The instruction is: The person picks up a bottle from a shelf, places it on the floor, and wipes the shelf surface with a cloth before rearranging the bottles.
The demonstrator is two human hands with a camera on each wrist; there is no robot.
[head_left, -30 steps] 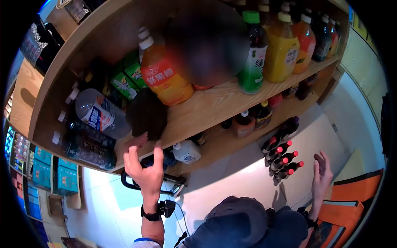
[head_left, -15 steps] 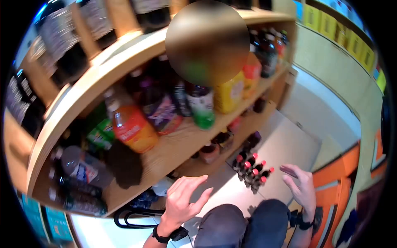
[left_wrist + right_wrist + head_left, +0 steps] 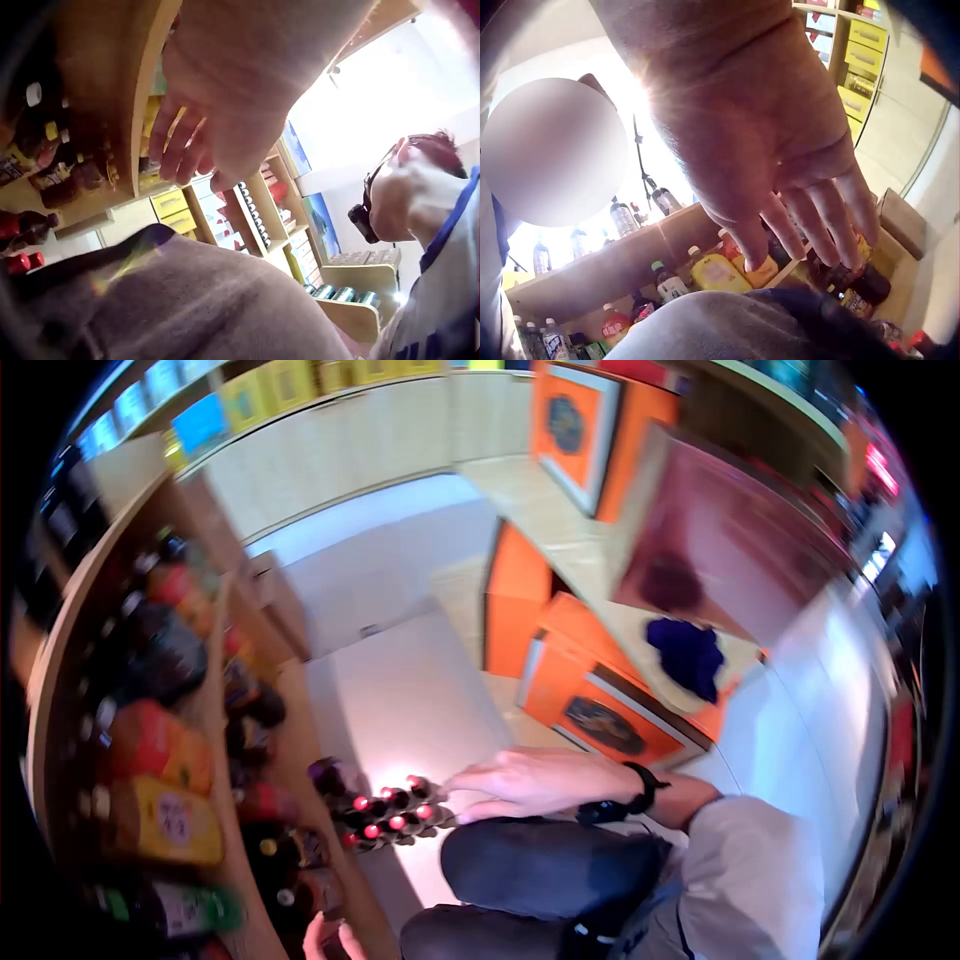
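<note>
Several dark bottles with red caps (image 3: 397,822) stand grouped on the floor beside the shelf, and a dark bottle with a purple top (image 3: 328,775) is at their far left. My right hand (image 3: 535,780) reaches in from the right, its fingertips right at the edge of this group. In the right wrist view that hand (image 3: 765,142) has extended fingers and an empty palm; red caps (image 3: 921,341) show at the bottom corner. My left hand (image 3: 332,938) is partly cut off at the bottom edge, near the lower shelf. The left wrist view shows its fingers (image 3: 180,146) loosely bent, holding nothing.
A wooden shelf (image 3: 222,750) with drink bottles runs along the left, including a yellow-labelled bottle (image 3: 180,820) and a green-capped one (image 3: 185,908). Orange boxes (image 3: 600,710) stand to the right. A dark purple cloth (image 3: 685,655) lies on a ledge above them.
The head view has turned right, away from the shelf's left end. My left hand has withdrawn from the shelf to the lower edge, and my right hand has come close to the red-capped bottles.
</note>
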